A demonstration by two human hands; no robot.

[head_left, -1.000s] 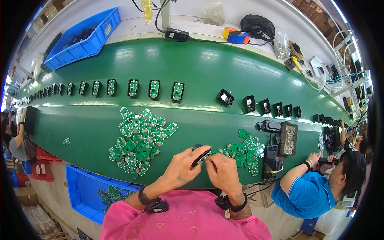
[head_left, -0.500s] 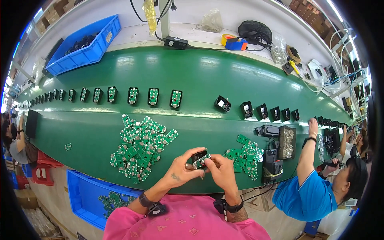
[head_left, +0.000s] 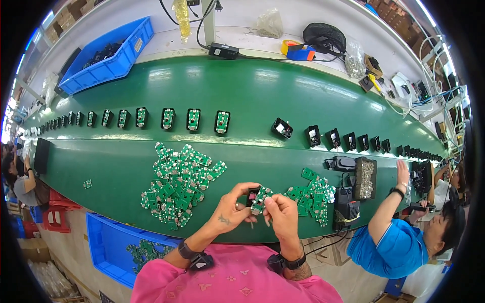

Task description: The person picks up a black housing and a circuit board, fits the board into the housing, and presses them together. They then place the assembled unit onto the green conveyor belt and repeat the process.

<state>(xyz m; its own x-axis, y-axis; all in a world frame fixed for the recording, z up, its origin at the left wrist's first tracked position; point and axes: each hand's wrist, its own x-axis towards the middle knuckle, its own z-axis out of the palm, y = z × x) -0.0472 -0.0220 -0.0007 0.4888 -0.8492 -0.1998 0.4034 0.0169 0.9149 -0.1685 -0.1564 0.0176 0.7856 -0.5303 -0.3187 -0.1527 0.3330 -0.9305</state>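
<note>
My left hand [head_left: 226,212] is closed around a small black plastic case [head_left: 250,196], much of it hidden by fingers and board. Between the thumb and fingers of my right hand [head_left: 284,214] is a green circuit board [head_left: 259,200], tilted up at the mouth of the case. Whether the board touches the case I cannot tell. To the left of my hands lies a big heap of green circuit boards [head_left: 177,184]; a smaller heap of boards [head_left: 313,194] is at the right. Both hands are above the near edge of the green table [head_left: 242,161].
Across the table runs a row of black cases with boards [head_left: 193,120]; cases at the right [head_left: 313,135] show no green board. A black device [head_left: 346,204] and a tray of small metal parts [head_left: 365,177] stand right. Blue bins [head_left: 108,68] flank the table. A co-worker's hand [head_left: 402,174] reaches in.
My right hand has tipped the board up and turned it out from the case. At the right, the co-worker's hand has shifted nearer, and the row of cases there has grown longer.
</note>
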